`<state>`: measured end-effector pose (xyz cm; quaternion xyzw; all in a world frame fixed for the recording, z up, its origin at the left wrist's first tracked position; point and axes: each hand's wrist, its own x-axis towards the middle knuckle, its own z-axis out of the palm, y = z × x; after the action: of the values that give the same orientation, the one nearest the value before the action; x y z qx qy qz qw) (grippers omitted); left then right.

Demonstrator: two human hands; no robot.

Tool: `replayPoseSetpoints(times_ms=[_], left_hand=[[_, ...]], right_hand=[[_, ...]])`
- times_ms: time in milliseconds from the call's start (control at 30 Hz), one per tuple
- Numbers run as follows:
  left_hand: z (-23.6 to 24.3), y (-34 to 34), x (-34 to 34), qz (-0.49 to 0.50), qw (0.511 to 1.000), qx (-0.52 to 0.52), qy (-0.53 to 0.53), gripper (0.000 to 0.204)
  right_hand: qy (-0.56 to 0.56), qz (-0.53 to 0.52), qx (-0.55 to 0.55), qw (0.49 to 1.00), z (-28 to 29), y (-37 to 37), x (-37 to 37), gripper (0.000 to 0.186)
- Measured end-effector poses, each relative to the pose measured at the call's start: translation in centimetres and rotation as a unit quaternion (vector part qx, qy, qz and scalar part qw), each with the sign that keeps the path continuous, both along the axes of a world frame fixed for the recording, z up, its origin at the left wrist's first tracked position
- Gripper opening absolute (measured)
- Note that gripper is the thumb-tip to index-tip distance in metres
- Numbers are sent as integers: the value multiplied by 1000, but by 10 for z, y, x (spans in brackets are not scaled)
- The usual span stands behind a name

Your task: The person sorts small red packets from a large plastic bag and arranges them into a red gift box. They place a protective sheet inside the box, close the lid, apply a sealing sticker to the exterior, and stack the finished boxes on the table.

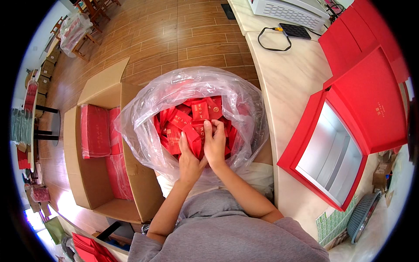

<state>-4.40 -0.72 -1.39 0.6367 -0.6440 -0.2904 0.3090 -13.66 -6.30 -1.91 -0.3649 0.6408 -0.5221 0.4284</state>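
Pinching the upper part of a red packet (195, 140), our right hand (214, 145) appears to press thumb and fingertips together on it, probably to keep it from slipping. Our left hand (188, 162) lies along its left side, likely as a steadying support; whether those fingers close on it, we cannot tell. We hold it over the middle of the plastic bag (142, 102), just above the other packets (214, 106), within the bag's rim. The mouth is spread wide against our lap, which seems to leave both hands room. Left of the bag, the cardboard box (97, 185) has its flaps open, so the wrapped bundles (96, 131) against its far and right walls lie within reach. On our right, an open red box (289, 162) rests by the bench's (279, 83) left edge, its lid leaning back, leaving the silvery inside exposed.
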Motion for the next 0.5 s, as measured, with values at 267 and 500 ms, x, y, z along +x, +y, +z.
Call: replayPoseSetpoints(times_ms=[267,500], left_hand=[[-5,-3,4,5,991,55,125,111],[-24,-8,10,-19,981,59,186,118]], right_hand=[[-384,-34,114,916,-6,-9,-14,49],[-575,-54,172,798,-23,-10,-16,49]])
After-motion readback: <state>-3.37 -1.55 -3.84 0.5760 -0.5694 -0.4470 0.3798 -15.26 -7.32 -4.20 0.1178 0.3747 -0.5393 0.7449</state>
